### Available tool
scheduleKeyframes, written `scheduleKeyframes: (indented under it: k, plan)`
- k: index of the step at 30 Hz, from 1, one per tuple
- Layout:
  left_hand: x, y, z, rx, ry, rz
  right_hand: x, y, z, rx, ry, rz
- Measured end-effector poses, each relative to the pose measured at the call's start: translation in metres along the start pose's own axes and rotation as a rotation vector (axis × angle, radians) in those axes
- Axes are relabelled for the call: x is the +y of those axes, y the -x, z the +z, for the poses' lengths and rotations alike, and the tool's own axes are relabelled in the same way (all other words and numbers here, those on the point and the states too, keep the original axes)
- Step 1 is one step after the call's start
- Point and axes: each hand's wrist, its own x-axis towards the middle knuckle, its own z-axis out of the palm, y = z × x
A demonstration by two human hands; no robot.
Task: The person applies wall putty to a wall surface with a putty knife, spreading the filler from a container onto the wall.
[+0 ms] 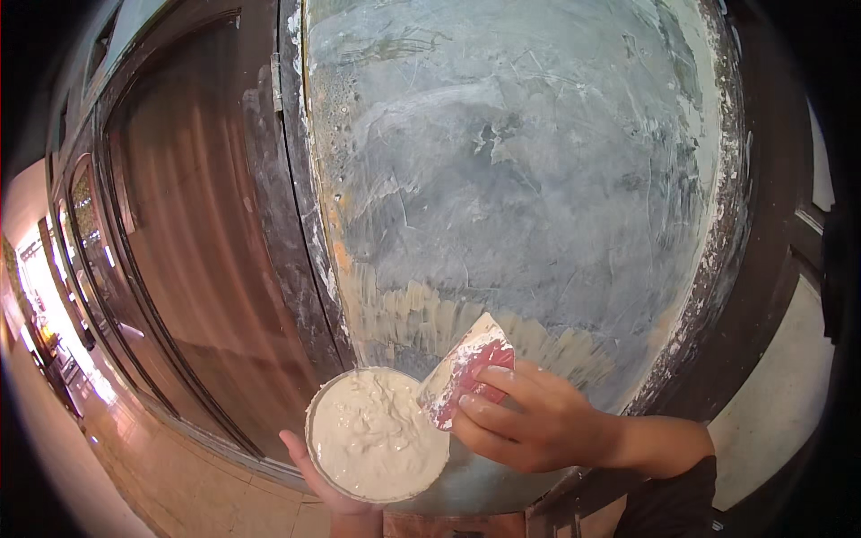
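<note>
From below, my left hand (327,491) holds up a round tub of cream-coloured putty (377,435), its thumb along the outer left side. The putty's surface is wet and ridged. My right hand (538,420) pinches a red putty scraper (471,372) smeared with cream putty, its pale edge pointing up and left. The scraper's lower end is beside the tub's right rim; whether they touch I cannot tell. Behind both stands a grey-green wall (538,197), patchy and scuffed, with cream putty strokes (417,314) spread low across it.
A dark wooden frame (300,179) with flaking white paint borders the wall on the left, beside a brown panelled door (197,224). More dark woodwork (762,224) runs along the right. Tiled floor (206,475) leads toward a bright opening at far left.
</note>
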Motion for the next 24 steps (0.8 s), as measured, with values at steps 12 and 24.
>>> scheduleKeyframes:
  k: [12, 24]
  plan:
    - [-0.004, 0.005, -0.002, -0.1, 0.077, -0.068, 0.006, 0.001, 0.003, 0.056, -0.015, 0.036]
    - [-0.002, 0.005, -0.026, -0.142, 0.061, -0.081, 0.058, -0.016, 0.016, 0.173, 0.075, 0.407]
